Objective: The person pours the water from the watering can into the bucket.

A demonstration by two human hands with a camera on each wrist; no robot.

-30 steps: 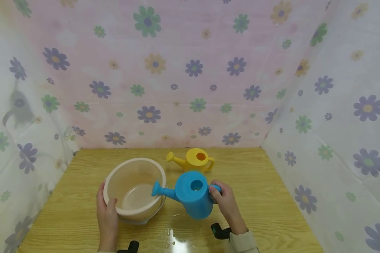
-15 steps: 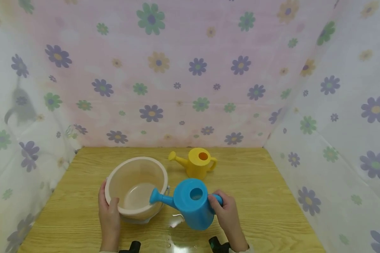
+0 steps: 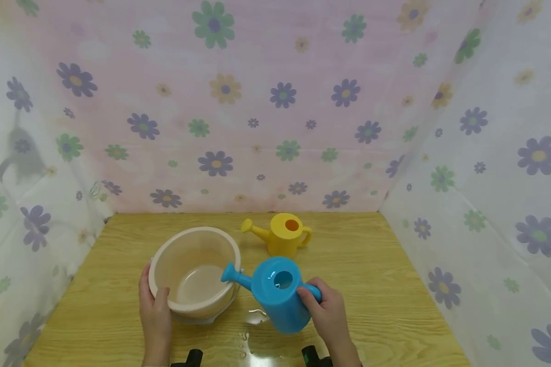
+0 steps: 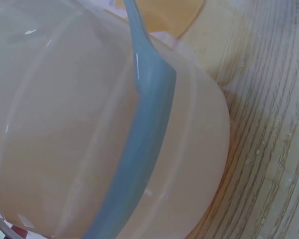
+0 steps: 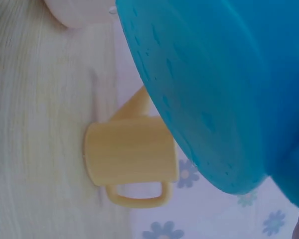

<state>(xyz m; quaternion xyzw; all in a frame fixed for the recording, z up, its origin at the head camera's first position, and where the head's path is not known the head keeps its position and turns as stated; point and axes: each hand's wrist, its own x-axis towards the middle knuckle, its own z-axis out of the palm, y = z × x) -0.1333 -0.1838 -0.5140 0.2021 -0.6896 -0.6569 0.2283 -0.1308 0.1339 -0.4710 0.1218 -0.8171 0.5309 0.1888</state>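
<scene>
My left hand (image 3: 156, 316) grips the near-left side of a cream plastic bucket (image 3: 188, 250), its thumb over the rim. In the left wrist view, a grey-blue bucket handle (image 4: 144, 124) hangs along the outer wall. My right hand (image 3: 328, 311) holds a blue watering can (image 3: 282, 311) by its handle, tilted towards the bucket. The spout's rose (image 3: 228, 273) overlaps the bucket's right rim in the head view. Droplets cling to the can's underside (image 5: 189, 109) in the right wrist view. Water shows through its top opening; no stream from the spout is visible.
A yellow watering can (image 3: 282, 242) stands upright behind the blue one, spout to the left. Spilled water (image 3: 257, 318) and drops lie on the wooden table (image 3: 372, 265) between my hands. Flowered cloth (image 3: 257, 112) walls the table at the back and sides.
The blue watering can and my right hand have come lower and nearer to me, uncovering more of the yellow can. My left hand keeps its hold on the bucket.
</scene>
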